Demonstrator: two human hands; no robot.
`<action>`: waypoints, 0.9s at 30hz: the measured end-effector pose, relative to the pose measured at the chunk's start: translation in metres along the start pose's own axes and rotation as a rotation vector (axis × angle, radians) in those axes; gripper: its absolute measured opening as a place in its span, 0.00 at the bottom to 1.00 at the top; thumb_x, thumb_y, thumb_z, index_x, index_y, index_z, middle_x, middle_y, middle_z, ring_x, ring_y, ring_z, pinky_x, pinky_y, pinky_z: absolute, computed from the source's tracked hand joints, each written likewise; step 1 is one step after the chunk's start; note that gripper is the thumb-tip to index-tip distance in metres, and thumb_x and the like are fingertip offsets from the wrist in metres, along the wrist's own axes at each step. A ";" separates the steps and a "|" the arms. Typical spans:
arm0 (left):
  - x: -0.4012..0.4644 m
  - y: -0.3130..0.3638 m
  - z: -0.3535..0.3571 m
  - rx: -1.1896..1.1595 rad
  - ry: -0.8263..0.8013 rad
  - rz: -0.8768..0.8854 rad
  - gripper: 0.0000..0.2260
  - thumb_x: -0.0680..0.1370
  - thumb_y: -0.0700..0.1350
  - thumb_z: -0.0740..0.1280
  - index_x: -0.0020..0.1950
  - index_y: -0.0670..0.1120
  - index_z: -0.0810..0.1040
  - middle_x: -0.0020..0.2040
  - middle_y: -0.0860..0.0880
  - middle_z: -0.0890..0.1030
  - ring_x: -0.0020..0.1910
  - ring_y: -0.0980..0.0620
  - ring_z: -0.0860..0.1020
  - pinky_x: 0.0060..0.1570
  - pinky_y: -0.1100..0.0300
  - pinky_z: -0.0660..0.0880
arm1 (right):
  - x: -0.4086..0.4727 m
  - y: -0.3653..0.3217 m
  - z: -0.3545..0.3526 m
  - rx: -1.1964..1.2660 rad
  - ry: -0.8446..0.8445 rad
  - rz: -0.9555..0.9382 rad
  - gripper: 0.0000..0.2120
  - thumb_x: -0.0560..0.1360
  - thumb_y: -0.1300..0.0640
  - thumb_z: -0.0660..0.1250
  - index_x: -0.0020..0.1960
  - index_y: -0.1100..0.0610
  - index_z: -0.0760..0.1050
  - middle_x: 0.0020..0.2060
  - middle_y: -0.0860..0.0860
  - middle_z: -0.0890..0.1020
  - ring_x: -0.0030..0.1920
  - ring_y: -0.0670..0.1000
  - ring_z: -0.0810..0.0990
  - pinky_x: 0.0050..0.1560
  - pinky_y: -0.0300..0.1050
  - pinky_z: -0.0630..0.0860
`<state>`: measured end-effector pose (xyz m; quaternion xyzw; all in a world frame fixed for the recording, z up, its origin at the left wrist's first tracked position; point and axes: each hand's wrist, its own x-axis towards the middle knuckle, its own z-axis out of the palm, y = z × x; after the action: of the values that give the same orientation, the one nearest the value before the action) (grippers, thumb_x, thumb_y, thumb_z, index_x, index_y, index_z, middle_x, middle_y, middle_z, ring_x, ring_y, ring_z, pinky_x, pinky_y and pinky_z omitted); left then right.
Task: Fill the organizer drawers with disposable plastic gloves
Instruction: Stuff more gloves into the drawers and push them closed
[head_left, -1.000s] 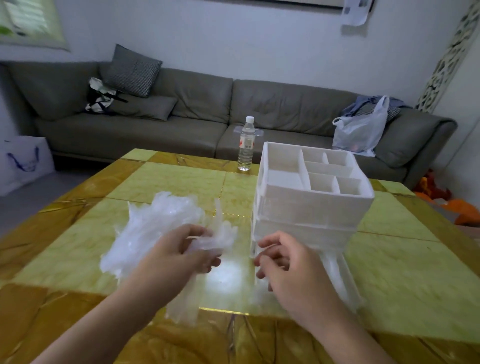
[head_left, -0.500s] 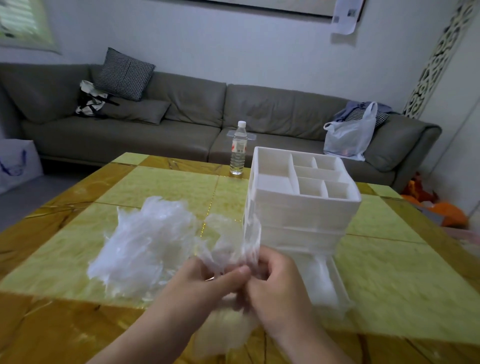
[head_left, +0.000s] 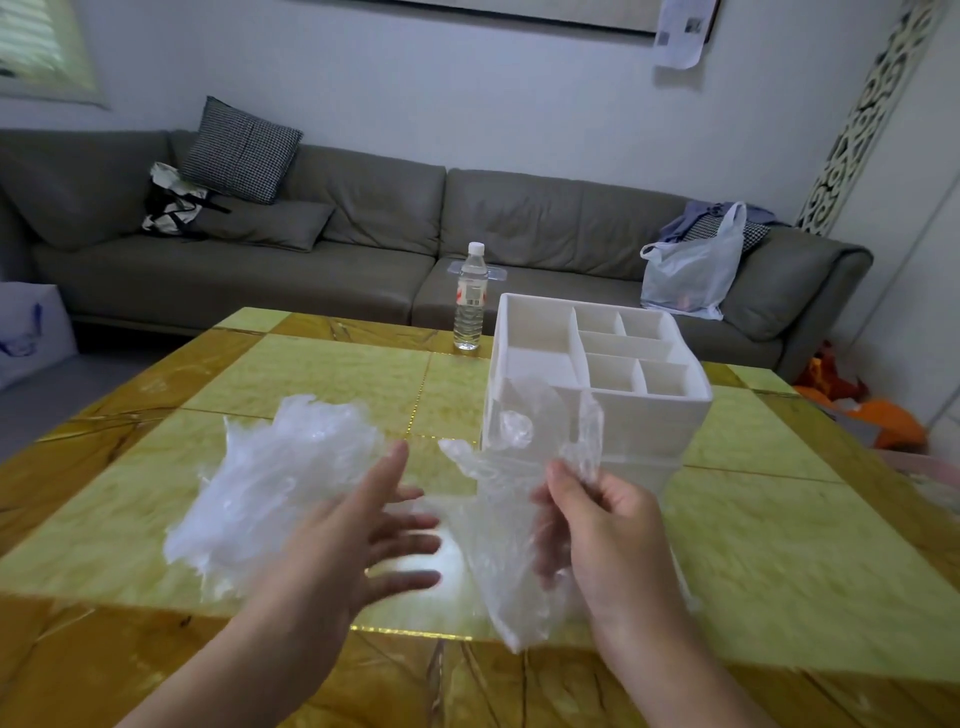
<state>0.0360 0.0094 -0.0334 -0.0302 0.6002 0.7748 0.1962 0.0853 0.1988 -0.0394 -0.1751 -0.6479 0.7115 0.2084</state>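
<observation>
While right hand (head_left: 605, 530) pinches one clear glove (head_left: 511, 525) raised before white organizer (head_left: 597, 395), left hand (head_left: 358, 540) spread flat, fingers straight, empty, beside glove pile (head_left: 270, 483) on table (head_left: 779, 545).

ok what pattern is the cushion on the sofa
A black-and-white houndstooth check on the cushion, clearest in the head view.

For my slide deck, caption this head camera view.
Right hand holds one plastic glove before the white organizer; left hand open.
</observation>
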 end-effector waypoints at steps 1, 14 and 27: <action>-0.005 -0.002 0.006 0.009 -0.089 -0.072 0.28 0.71 0.62 0.72 0.54 0.38 0.83 0.45 0.40 0.88 0.45 0.40 0.87 0.45 0.43 0.84 | -0.001 0.003 0.002 -0.013 -0.015 -0.007 0.15 0.83 0.57 0.70 0.40 0.64 0.81 0.28 0.59 0.80 0.22 0.56 0.75 0.22 0.44 0.70; 0.003 -0.022 0.005 0.204 0.014 0.337 0.12 0.79 0.39 0.73 0.37 0.35 0.84 0.32 0.37 0.80 0.26 0.42 0.77 0.32 0.49 0.79 | 0.001 -0.013 -0.008 0.065 -0.081 0.087 0.17 0.83 0.51 0.69 0.50 0.66 0.80 0.32 0.60 0.81 0.29 0.59 0.80 0.27 0.48 0.76; 0.002 -0.008 -0.005 0.157 0.116 0.344 0.11 0.81 0.40 0.70 0.40 0.38 0.86 0.37 0.37 0.83 0.29 0.45 0.80 0.29 0.56 0.79 | 0.003 -0.013 -0.017 -0.127 -0.440 0.207 0.03 0.79 0.70 0.70 0.51 0.65 0.82 0.36 0.61 0.82 0.32 0.56 0.80 0.31 0.47 0.77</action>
<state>0.0360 0.0067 -0.0425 0.0438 0.6655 0.7446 0.0277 0.0925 0.2156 -0.0283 -0.0940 -0.6997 0.7078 -0.0232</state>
